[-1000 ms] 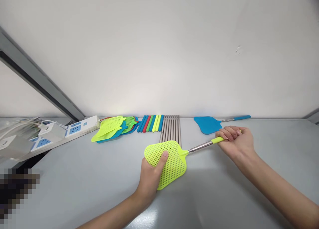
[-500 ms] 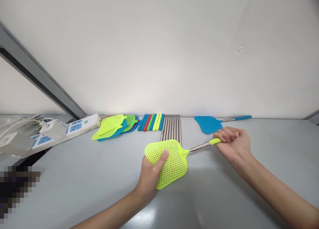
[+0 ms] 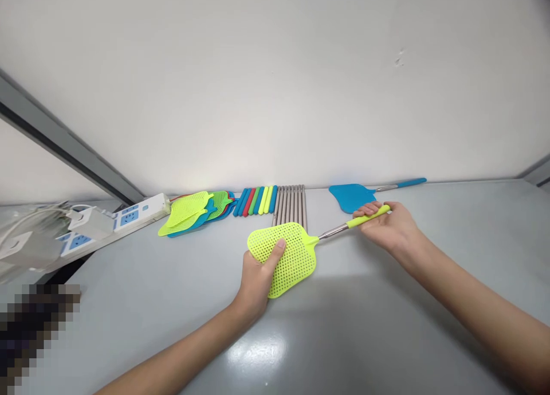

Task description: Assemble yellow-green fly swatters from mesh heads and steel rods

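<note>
A yellow-green fly swatter [image 3: 296, 260] with a perforated head and a metal rod is held up in front of me, over the table. My left hand [image 3: 258, 272] grips the left part of its head, thumb on top and the other fingers hidden behind. At the other end, my right hand [image 3: 384, 226] holds the yellow-green handle, with the fingers beneath it and the handle's end showing by the thumb. Just beyond the right hand lies a blue fly swatter [image 3: 352, 197] with a blue handle. Several metal rods [image 3: 290, 203] lie side by side behind the held swatter's head.
Left of the rods is a row of blue, red, green and yellow handle grips [image 3: 255, 201]. Further left, loose swatter heads [image 3: 189, 211] lie in an overlapping pile. A white power strip [image 3: 146, 208] with plugs and cables stands at the left. A wall [image 3: 275, 97] rises behind.
My right hand's fingers have loosened from a closed fist, so more of the handle shows. The view has shifted slightly. My left hand keeps its hold on the swatter head.
</note>
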A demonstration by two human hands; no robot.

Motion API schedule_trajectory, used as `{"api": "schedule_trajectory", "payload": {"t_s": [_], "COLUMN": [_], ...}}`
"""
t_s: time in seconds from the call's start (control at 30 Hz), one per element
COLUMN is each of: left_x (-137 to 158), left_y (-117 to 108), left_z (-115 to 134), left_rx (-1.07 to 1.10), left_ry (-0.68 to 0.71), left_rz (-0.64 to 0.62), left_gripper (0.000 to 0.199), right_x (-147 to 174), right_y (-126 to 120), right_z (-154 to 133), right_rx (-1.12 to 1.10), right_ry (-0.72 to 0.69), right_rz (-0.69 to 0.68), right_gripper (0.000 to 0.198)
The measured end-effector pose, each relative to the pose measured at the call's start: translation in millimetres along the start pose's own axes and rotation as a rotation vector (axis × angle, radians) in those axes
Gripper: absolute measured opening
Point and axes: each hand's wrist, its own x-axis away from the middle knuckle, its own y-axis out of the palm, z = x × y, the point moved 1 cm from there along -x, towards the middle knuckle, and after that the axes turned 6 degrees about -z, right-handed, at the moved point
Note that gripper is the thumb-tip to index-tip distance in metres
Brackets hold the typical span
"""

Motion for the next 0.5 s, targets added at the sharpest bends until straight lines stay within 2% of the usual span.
{"api": "schedule_trajectory", "payload": {"t_s": [0.1, 0.2, 0.33, 0.5], "left_x": [-0.2, -0.7, -1.7, -2.8], "left_y": [0.1, -0.4, -1.9, -3.6], "left_z": [-0.6, -2.0, -3.9, -5.0], "left_rx": [-0.034, -0.068, -0.11, -0.113], "left_ry": [0.015, 0.031, 0.046, 0.051], "left_rz": [0.013, 0.007, 0.003, -0.012], "left_gripper": [0.042, 0.04, 0.037, 0.038], "right_x": [-1.4, -1.4, -2.7, -4.5], "right_y": [2.7, 4.9, 4.5, 0.2], "right_z": [-5.8, -12.6, -16.6, -10.9], "right_rx": [0.049, 0.075, 0.084, 0.066], "right_ry": [0.09, 0.131, 0.132, 0.024], "right_rz": [0.138, 0.171, 0.16, 0.02], "right_gripper": [0.017, 0.02, 0.018, 0.016]}}
